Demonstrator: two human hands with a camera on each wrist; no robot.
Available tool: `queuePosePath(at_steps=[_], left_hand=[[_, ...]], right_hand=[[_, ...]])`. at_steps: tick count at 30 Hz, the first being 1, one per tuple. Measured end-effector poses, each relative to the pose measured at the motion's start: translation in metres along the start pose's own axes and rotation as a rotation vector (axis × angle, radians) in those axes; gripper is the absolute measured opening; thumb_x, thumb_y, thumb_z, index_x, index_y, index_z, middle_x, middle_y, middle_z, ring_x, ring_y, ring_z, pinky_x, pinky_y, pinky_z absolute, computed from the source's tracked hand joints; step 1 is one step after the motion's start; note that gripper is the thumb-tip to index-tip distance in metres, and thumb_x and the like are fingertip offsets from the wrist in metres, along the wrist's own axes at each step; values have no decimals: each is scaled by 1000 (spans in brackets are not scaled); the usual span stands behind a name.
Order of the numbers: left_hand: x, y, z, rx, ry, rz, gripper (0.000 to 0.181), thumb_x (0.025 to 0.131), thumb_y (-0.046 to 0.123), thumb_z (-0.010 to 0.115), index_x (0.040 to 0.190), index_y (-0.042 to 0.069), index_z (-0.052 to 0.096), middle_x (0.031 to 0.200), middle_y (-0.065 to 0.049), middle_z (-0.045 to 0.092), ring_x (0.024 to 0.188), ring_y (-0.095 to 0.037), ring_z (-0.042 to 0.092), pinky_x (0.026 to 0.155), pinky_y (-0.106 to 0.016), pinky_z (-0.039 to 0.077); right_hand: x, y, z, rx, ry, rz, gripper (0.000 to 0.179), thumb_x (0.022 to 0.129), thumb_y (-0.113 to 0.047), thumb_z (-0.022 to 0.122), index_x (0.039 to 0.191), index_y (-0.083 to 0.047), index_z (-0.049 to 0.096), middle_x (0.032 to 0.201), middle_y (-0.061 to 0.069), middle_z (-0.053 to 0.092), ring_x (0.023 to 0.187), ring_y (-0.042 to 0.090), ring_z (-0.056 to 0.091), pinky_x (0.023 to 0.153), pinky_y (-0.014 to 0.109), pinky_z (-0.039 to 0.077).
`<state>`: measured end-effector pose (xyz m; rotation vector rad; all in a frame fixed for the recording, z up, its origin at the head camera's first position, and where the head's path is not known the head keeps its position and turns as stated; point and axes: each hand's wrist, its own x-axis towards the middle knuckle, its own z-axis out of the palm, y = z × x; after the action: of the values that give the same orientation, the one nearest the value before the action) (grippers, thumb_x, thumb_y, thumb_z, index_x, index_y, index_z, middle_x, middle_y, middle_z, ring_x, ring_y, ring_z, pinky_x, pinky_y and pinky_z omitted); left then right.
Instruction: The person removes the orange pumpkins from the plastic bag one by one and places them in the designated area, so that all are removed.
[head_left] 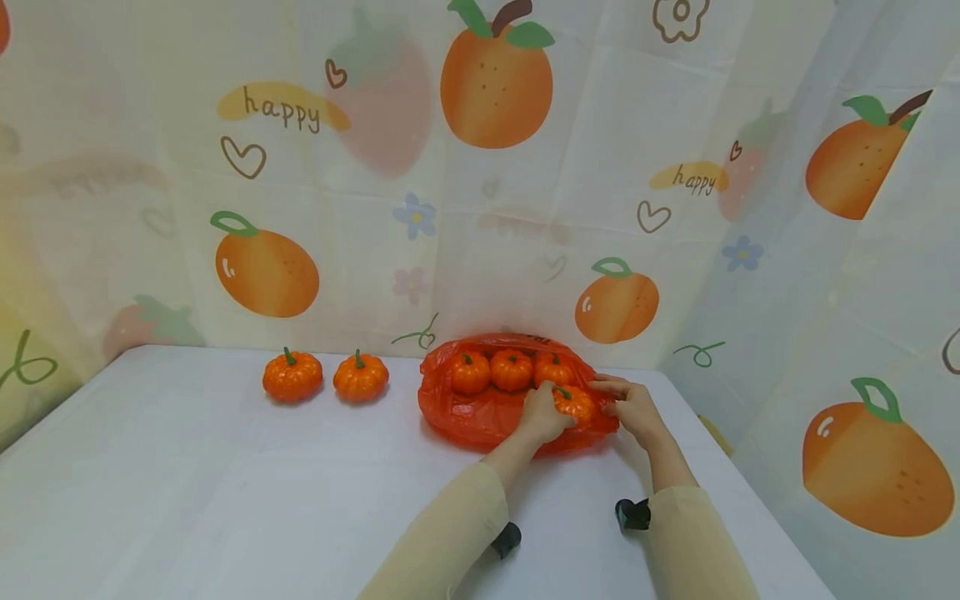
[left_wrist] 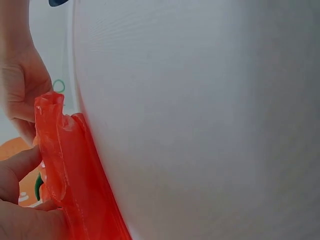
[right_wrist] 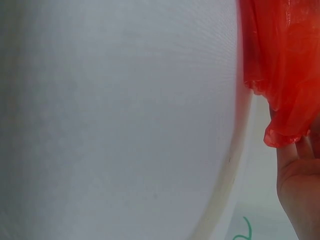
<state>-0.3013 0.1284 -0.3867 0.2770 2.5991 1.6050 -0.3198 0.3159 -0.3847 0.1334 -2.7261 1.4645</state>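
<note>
Here, red bag (head_left: 480, 421) on white table (head_left: 225, 483), fruit-printed curtain (head_left: 360, 258) behind.

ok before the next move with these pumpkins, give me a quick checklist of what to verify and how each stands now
1. Left hand has the front pumpkin: ok, thumb and fingers are around it.
2. Red bag is open: ok, its contents show from above.
3. Right hand is on the bag: ok, at its right edge.
4. Back pumpkins are inside: ok, three in a row.
5. Every pumpkin is bagged: not ok, two loose pumpkins sit left of the bag.
6. Front pumpkin rests on the bag's bottom: cannot tell.
</note>
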Motion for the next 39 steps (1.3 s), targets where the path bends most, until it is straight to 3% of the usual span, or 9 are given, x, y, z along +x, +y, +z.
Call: queuePosePath(at_steps=[10, 18, 24, 31, 34, 39], left_hand=[[-3, 0, -2, 40, 11, 20, 58, 84, 16, 75, 131, -4, 47, 126, -22, 57, 117, -34, 54, 105, -46, 50], [-6, 2, -10, 19, -13, 5, 60, 87, 19, 73, 135, -5, 44, 131, -23, 54, 119, -34, 53, 107, -48, 49], [-8, 1, -18, 26, -11, 19, 61, 88, 20, 72, 137, -3, 43, 134, -22, 53, 122, -33, 52, 106, -49, 49], [-10, 0, -34, 37, 5, 52, 60, 88, 20, 72, 136, -2, 45, 134, -22, 54, 124, -35, 52, 107, -50, 47], [-11, 0, -40, 48, 6, 67, 64, 88, 21, 72, 140, -3, 43, 140, -23, 52, 130, -37, 49, 112, -50, 44], [-13, 0, -49, 41, -7, 85, 69, 89, 19, 70, 146, -3, 38, 148, -23, 46, 139, -37, 44, 117, -52, 38]], right_hand=[[0, 0, 0, -14, 7, -1, 48, 87, 9, 44, 132, 3, 59, 152, 22, 45, 143, 42, 37, 98, 29, 55], [-1, -1, 0, -22, 9, 2, 47, 88, 8, 44, 133, 3, 59, 152, 22, 45, 143, 43, 36, 102, 40, 54], [-2, -1, -1, -33, 11, -2, 47, 88, 8, 44, 132, 3, 59, 152, 21, 45, 143, 42, 36, 94, 27, 56], [-3, -2, 1, -34, 14, 7, 48, 87, 8, 44, 132, 3, 59, 153, 21, 44, 144, 42, 35, 91, 21, 55], [-3, -3, 1, -31, 14, 9, 48, 87, 9, 44, 133, 4, 59, 153, 21, 43, 144, 42, 35, 92, 24, 56], [-3, -4, 1, -25, 11, 25, 49, 88, 9, 43, 134, 3, 57, 154, 20, 42, 144, 42, 34, 102, 40, 54]])
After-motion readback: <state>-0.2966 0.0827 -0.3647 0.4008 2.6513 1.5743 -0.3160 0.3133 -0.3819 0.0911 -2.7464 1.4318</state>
